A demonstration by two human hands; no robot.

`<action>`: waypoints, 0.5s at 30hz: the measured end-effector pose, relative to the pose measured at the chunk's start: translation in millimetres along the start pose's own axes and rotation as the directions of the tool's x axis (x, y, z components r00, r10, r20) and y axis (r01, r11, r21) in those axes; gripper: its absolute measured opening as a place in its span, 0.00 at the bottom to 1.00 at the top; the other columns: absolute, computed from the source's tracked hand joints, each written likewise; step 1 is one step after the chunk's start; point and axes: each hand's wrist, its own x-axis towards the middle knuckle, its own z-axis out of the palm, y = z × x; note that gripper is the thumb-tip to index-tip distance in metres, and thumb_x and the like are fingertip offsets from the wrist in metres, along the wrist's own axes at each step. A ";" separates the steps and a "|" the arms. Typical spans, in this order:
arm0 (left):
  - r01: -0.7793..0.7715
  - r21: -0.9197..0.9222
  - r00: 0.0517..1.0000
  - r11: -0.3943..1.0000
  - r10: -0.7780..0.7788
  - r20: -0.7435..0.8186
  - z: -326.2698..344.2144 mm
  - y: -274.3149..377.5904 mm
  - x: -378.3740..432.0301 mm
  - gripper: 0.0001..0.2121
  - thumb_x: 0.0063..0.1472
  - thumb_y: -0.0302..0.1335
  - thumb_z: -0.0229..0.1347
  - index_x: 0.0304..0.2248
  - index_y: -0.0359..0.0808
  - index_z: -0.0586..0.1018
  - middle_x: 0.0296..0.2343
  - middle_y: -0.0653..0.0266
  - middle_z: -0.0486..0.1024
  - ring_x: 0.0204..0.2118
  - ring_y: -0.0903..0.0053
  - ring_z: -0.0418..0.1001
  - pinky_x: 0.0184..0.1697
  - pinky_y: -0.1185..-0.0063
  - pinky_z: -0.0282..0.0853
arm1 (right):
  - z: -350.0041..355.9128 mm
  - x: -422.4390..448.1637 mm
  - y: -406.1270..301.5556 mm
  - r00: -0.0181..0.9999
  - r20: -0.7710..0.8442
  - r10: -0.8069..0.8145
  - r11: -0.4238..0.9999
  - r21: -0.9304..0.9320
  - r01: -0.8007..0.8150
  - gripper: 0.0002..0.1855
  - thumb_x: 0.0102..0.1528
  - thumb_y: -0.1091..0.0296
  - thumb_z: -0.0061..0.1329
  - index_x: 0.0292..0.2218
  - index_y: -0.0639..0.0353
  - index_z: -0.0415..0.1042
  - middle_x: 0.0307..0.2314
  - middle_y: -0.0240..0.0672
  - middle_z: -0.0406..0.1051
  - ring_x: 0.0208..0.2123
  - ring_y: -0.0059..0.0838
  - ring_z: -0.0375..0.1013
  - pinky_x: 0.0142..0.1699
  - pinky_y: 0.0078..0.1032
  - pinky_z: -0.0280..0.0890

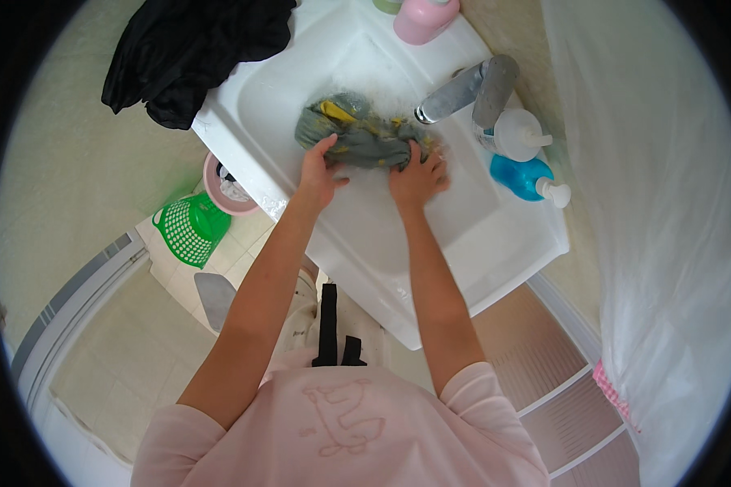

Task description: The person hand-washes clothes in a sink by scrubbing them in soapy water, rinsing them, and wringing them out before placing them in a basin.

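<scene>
A wet grey-green garment with yellow patches (365, 143) lies bunched in soapy water in a white sink basin (365, 213). At its near left edge, my left hand (321, 173) holds the cloth, with the thumb and fingers partly spread. My right hand (418, 176) grips the cloth's right end, its fingertips partly hidden by fabric and suds. Just beyond that hand, a chrome faucet (454, 97) reaches over the basin; whether water runs from it I cannot tell.
Black fabric (201, 49) hangs over the sink's upper left rim. A pink bottle (425, 21), a white pump bottle (515, 135) and a blue pump bottle (522, 178) stand on the right rim. A pink basin (225, 198) and a green perforated basket (194, 231) are below left.
</scene>
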 end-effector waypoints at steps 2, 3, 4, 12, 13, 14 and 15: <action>0.042 0.032 0.999 0.999 -0.043 0.032 9.9 -5.3 3.0 0.31 0.55 0.45 0.58 0.54 0.38 0.66 0.52 0.59 0.65 0.57 0.64 0.59 0.60 0.52 0.49 | 23.3 -1.8 -5.2 0.992 -0.044 0.114 0.967 0.234 -0.101 0.36 0.45 0.63 0.54 0.56 0.44 0.63 0.59 0.40 0.52 0.60 0.49 0.51 0.59 0.54 0.45; 0.075 0.062 0.995 0.995 -0.078 0.060 21.4 -11.9 6.0 0.33 0.54 0.47 0.59 0.55 0.39 0.66 0.52 0.59 0.66 0.58 0.63 0.59 0.60 0.54 0.48 | 43.8 -0.6 6.2 0.995 -0.055 0.082 0.915 0.401 -0.053 0.35 0.44 0.67 0.53 0.55 0.50 0.63 0.58 0.41 0.53 0.59 0.49 0.53 0.60 0.50 0.48; 0.073 -0.010 0.983 0.997 -0.070 0.167 22.5 -9.8 4.9 0.32 0.55 0.48 0.59 0.53 0.37 0.67 0.49 0.58 0.68 0.54 0.63 0.62 0.59 0.57 0.53 | 43.4 -2.5 -6.0 0.998 -0.061 0.021 0.827 0.562 0.017 0.34 0.44 0.71 0.52 0.54 0.55 0.64 0.58 0.42 0.54 0.58 0.49 0.54 0.60 0.45 0.51; 0.351 -0.262 0.777 0.899 -0.124 0.617 -28.1 -5.5 35.0 0.23 0.60 0.49 0.55 0.41 0.35 0.75 0.33 0.61 0.76 0.33 0.74 0.75 0.35 0.74 0.74 | -75.8 -103.5 -113.7 0.948 -0.195 -0.252 0.701 0.639 0.318 0.17 0.43 0.63 0.61 0.30 0.67 0.74 0.37 0.41 0.71 0.39 0.45 0.70 0.42 0.38 0.65; 0.303 -0.287 0.800 0.909 -0.079 0.595 -24.7 -9.9 34.3 0.22 0.60 0.48 0.55 0.40 0.35 0.75 0.32 0.61 0.76 0.32 0.75 0.75 0.35 0.75 0.74 | -70.9 -93.0 -113.3 0.964 -0.194 -0.182 0.751 0.605 0.264 0.17 0.44 0.61 0.60 0.30 0.66 0.75 0.36 0.42 0.71 0.37 0.46 0.71 0.40 0.38 0.66; 0.253 -0.311 0.821 0.916 -0.033 0.570 -22.1 -14.0 33.1 0.21 0.60 0.47 0.55 0.38 0.35 0.75 0.31 0.62 0.75 0.31 0.75 0.74 0.34 0.75 0.73 | -65.2 -82.5 -113.0 0.974 -0.195 -0.114 0.794 0.572 0.207 0.17 0.44 0.59 0.59 0.30 0.65 0.75 0.35 0.42 0.71 0.35 0.47 0.72 0.38 0.39 0.67; 0.095 -0.290 0.893 0.952 0.047 0.447 -5.4 -18.1 13.0 0.19 0.60 0.46 0.56 0.37 0.35 0.75 0.30 0.63 0.75 0.30 0.76 0.74 0.32 0.76 0.73 | -55.4 -68.0 -106.5 0.979 -0.201 -0.031 0.835 0.533 0.135 0.17 0.45 0.58 0.58 0.30 0.63 0.75 0.35 0.43 0.72 0.34 0.49 0.73 0.35 0.40 0.67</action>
